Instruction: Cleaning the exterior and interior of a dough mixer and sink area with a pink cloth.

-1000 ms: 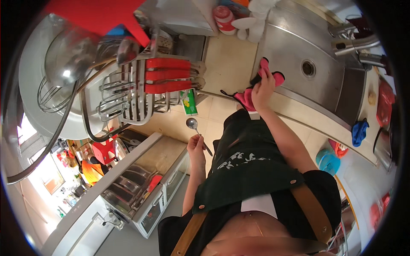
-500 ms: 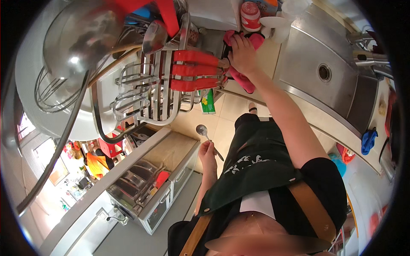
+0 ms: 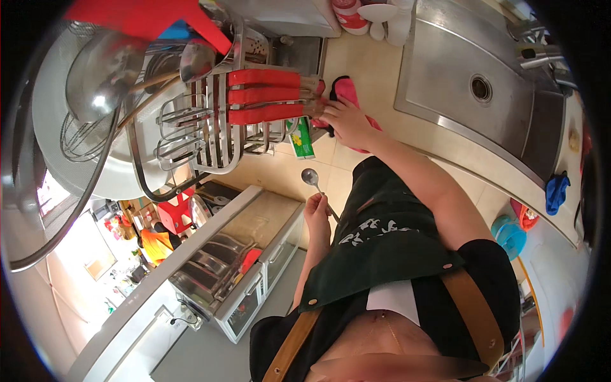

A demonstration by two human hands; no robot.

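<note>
My left hand is closed round the handle of a metal spoon, its bowl pointing away from me, in front of my dark green apron. My right hand presses on a pink and black cloth at the front edge of the counter. Its fingertips reach close to the red-handled knives standing in a metal rack; part of the cloth is hidden under the hand.
The steel sink lies to the right of the cloth. Ladles and a whisk crowd the left. A red and white tub stands at the back. Below are a green packet and a glass-fronted cabinet.
My right hand has drawn the cloth toward me, to the counter's front edge near the knives. The spoon stays in my left hand. The whole view has shifted slightly.
</note>
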